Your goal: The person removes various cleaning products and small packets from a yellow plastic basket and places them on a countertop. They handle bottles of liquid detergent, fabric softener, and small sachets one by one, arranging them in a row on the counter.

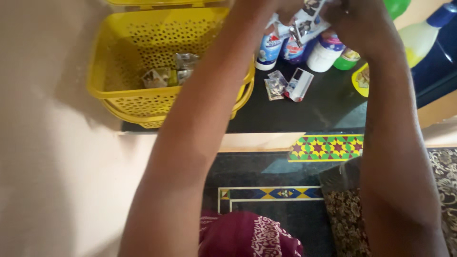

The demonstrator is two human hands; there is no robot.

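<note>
Hands, left (281, 5) and right (354, 19), both grasping a white printed foil sachet (304, 21); grip firmly near its edge above the yellow perforated plastic basket (102, 62).

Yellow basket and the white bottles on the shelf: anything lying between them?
Head view: the person's left forearm crosses that stretch above the dark shelf; shelf beneath it is hidden. Two small packets lie just past it, below the bottles.

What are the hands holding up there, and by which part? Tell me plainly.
Both hands, left hand and right hand, grip a small printed sachet packet between them, at its upper edge. The exact finger placement is cut off by the frame.
</note>
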